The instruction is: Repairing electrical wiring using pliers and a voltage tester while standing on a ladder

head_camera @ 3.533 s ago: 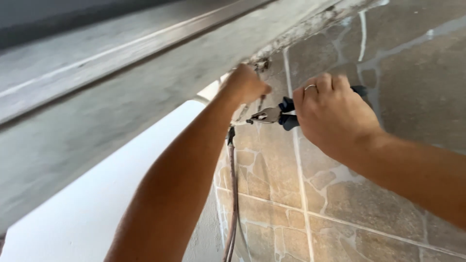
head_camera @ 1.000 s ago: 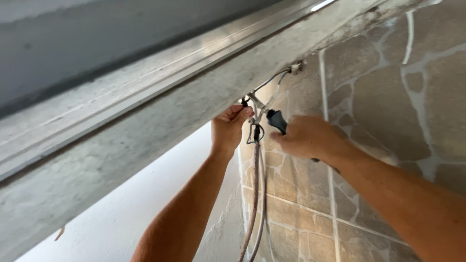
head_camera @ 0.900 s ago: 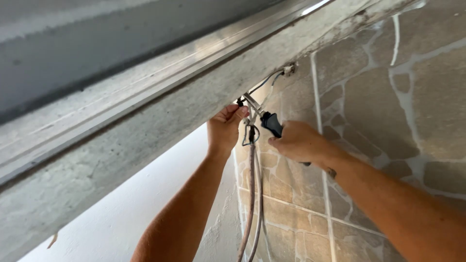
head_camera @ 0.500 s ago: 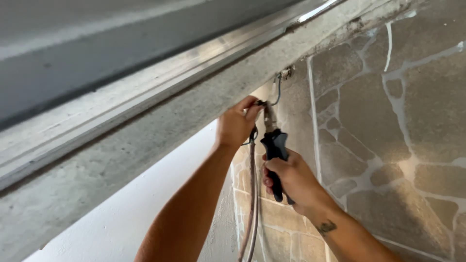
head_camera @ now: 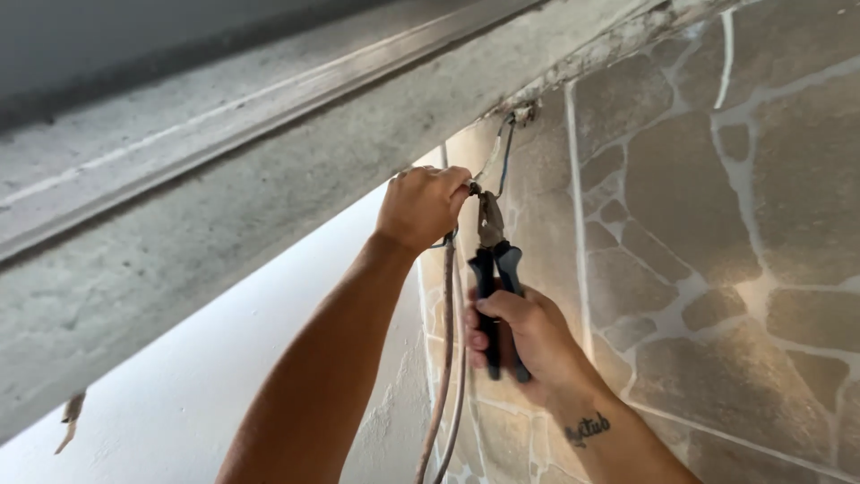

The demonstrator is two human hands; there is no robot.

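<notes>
The left hand (head_camera: 421,208) was closed into a fist around the top of the cables (head_camera: 445,358), just under the lower edge of the concrete beam (head_camera: 269,188). The right hand (head_camera: 524,336) was wrapped tight round the dark handles of the pliers (head_camera: 494,269), which stood upright with their nose pointing up toward the left fist. The nose met the thin wires (head_camera: 503,152) that ran on up to the corner where the beam joined the stone wall (head_camera: 717,224). Whether the nose had bitten onto a wire or only touched it could not be told.

The risks looked plain. A hard squeeze or a twist could have nicked or cut a thin wire, since those strands seemed slight beside the tool. The nose sat very close to the left fingertips, so a slip could have pinched them. A sharp pull downward might have dragged the wires out of the corner hole, where the plaster already looked crumbled. The cables hung loose down the wall's edge and could have swung if released.

No box, bin or other container showed anywhere.
</notes>
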